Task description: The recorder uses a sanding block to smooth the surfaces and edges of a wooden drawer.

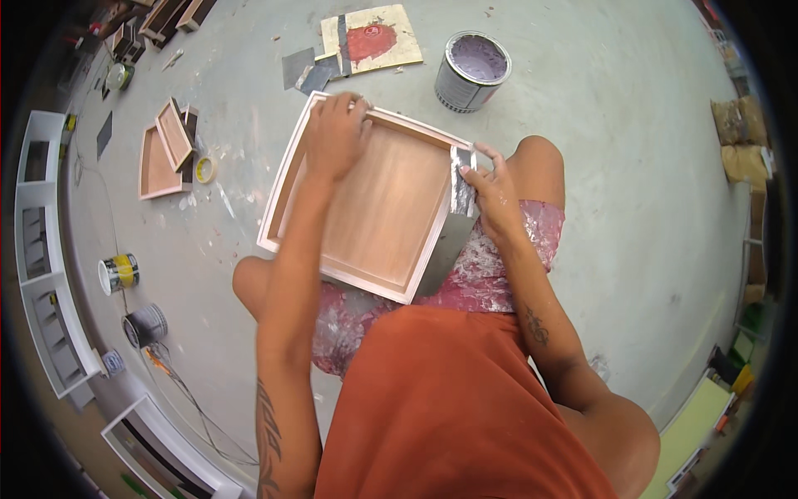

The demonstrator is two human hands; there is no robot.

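A shallow wooden drawer box (386,204) with pale, whitish rims rests tilted across my lap, its inside facing up. My left hand (337,137) is closed over the far rim near the far left corner, fingers bent over the edge. My right hand (496,190) pinches a flat, dark grey piece smeared with white (462,183) at the drawer's right rim, near the far right corner. Whether this piece is sandpaper or a scraper blade, I cannot tell. White dust or filler marks my right fingers.
Beyond the drawer stand an opened can of greyish-purple paint (474,71) and a paint-stained board (378,40) beside dark sheets (312,75). Smaller wooden boxes (164,158) lie at left, near cans (120,273) and a cable (195,407). White shelving (46,195) runs along the left edge.
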